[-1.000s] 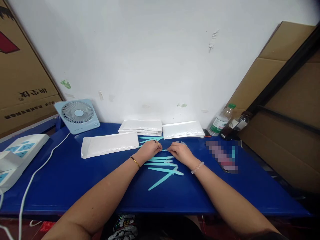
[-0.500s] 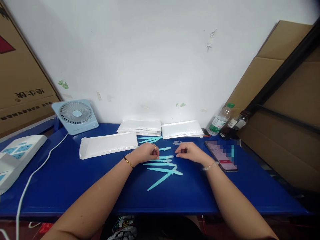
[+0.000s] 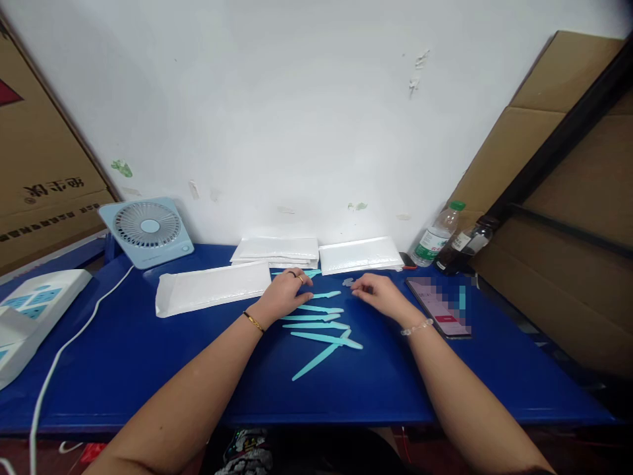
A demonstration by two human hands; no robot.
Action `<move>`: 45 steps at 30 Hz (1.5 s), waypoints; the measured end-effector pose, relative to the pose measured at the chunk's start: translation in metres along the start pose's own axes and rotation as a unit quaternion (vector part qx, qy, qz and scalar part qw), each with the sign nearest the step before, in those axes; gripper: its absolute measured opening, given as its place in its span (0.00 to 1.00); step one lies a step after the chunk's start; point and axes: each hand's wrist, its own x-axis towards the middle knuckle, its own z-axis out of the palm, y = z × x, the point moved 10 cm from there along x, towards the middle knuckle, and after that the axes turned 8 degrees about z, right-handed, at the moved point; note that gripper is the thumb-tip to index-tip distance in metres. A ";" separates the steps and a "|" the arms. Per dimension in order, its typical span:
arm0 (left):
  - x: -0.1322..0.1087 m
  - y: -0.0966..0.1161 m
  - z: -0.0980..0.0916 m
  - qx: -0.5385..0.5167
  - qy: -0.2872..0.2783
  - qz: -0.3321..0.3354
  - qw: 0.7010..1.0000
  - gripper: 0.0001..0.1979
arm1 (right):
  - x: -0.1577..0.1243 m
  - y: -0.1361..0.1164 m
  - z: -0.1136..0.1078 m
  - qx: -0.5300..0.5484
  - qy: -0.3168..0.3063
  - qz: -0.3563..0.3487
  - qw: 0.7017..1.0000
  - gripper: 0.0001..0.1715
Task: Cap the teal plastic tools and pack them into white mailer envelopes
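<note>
Several turquoise eyebrow razors (image 3: 316, 326) lie in a loose column on the blue table, most of them crosswise and two crossing at the near end. My left hand (image 3: 289, 293) hovers over the column's far part, thumb and fingers apart, with nothing seen in it. Beyond its fingers, more razors (image 3: 315, 272) lie partly hidden. A small heap of clear plastic pieces (image 3: 347, 282) rests right of the razors. At this heap's edge is my right hand (image 3: 378, 292), its fingertips drawn together; whatever they pinch is too small to make out.
White padded envelopes (image 3: 212, 289) lie at the left and along the wall. A blue fan (image 3: 148, 231) and a white power strip (image 3: 44, 310) are on the left. On the right stand a water bottle (image 3: 438, 237), a dark bottle (image 3: 462, 247) and a phone (image 3: 438, 310).
My left hand has moved away from me, off a middle razor, and its fingers have spread. My right hand has shifted slightly farther away, to the clear pieces.
</note>
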 end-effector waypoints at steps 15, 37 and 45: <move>-0.006 0.029 0.038 0.004 -0.125 0.066 0.990 0.28 | 0.002 0.005 0.006 -0.091 -0.034 -0.045 0.994 0.15; 0.000 -0.026 0.014 -0.053 0.003 -0.138 0.989 0.07 | 0.008 -0.010 0.012 -0.054 -0.013 -0.030 0.998 0.11; 0.002 -0.023 0.013 -0.047 0.006 -0.118 0.992 0.06 | 0.010 -0.022 0.021 -0.018 -0.027 -0.043 0.999 0.10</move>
